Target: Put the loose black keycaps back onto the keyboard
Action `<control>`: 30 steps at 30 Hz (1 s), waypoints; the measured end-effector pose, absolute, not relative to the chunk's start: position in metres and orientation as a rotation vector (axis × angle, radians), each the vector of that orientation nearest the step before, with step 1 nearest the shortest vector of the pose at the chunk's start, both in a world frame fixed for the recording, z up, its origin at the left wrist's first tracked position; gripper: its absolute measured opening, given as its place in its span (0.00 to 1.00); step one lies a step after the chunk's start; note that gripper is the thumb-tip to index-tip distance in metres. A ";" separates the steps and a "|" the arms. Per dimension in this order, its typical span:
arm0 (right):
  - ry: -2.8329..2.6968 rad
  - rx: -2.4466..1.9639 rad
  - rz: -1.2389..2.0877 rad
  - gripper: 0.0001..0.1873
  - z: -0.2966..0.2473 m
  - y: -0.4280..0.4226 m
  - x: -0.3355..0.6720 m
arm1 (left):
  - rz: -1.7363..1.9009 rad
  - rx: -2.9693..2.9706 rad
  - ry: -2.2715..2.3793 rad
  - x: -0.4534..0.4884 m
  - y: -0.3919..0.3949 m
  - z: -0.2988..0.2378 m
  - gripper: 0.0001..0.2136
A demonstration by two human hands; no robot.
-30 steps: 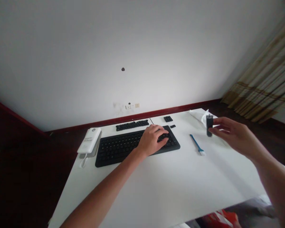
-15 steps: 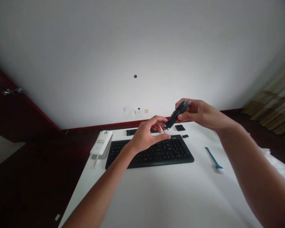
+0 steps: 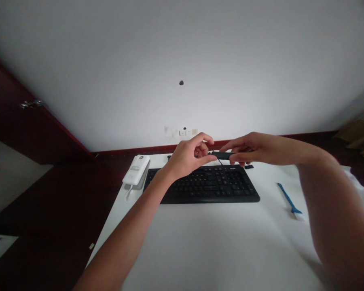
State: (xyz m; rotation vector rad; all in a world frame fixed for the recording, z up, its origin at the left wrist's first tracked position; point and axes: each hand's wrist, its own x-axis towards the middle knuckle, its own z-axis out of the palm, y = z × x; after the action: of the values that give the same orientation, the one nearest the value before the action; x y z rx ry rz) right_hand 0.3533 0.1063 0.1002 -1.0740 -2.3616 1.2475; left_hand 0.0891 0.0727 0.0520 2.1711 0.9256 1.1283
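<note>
My right hand point(image 3: 250, 148) holds a small black tool point(image 3: 223, 154) level in the air above the far edge of the black keyboard point(image 3: 208, 186). A thin wire loop hangs from the tool's left end. My left hand point(image 3: 186, 155) meets that end, thumb and fingers pinched on it. Both hands hover over the keyboard without touching it. The keyboard lies flat on the white table point(image 3: 206, 246).
A white power bank point(image 3: 136, 169) with a cable lies left of the keyboard. A blue brush point(image 3: 289, 200) lies to the right. Loose black keycaps point(image 3: 248, 166) sit behind the keyboard, partly hidden by my hands. A white wall and dark red floor lie beyond.
My right hand brought the black tool from the right side to above the keyboard. My left hand lifted off the keys and pinched the tool's end. The tool went from tilted to level.
</note>
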 end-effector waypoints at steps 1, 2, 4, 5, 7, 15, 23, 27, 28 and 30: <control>-2.420 -1.096 1.277 0.19 0.099 0.106 0.353 | 1.157 2.174 0.942 0.091 0.075 0.050 0.12; -2.457 -1.114 1.291 0.20 0.097 0.106 0.352 | 1.194 2.177 0.958 0.092 0.077 0.047 0.11; -2.430 -1.113 1.285 0.21 0.094 0.107 0.349 | 1.295 2.178 0.998 0.095 0.081 0.043 0.07; -2.389 -1.091 1.296 0.21 0.092 0.108 0.346 | 1.355 2.178 1.027 0.095 0.083 0.042 0.06; -2.301 -1.031 1.366 0.22 0.089 0.109 0.339 | 1.477 2.176 1.096 0.096 0.085 0.040 0.06; -1.803 -0.939 1.537 0.15 0.069 0.115 0.313 | 1.625 2.161 1.112 0.112 0.077 0.030 0.02; -1.441 -0.746 1.735 0.11 0.055 0.120 0.299 | 1.570 1.860 0.923 0.122 0.077 0.023 0.08; -1.363 -0.697 1.774 0.09 0.053 0.119 0.293 | 1.585 1.639 0.892 0.120 0.084 0.020 0.11; -1.357 -0.691 1.769 0.09 0.053 0.118 0.291 | 1.584 1.605 0.894 0.120 0.086 0.019 0.11; -1.365 -0.693 1.751 0.09 0.053 0.116 0.288 | 1.584 1.568 0.906 0.121 0.087 0.018 0.12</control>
State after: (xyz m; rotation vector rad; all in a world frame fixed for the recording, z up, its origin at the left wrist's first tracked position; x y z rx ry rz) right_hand 0.2883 0.1156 0.0533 -0.6931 -1.3649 1.7514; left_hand 0.1208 0.0874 0.0177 1.5676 0.9056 1.5837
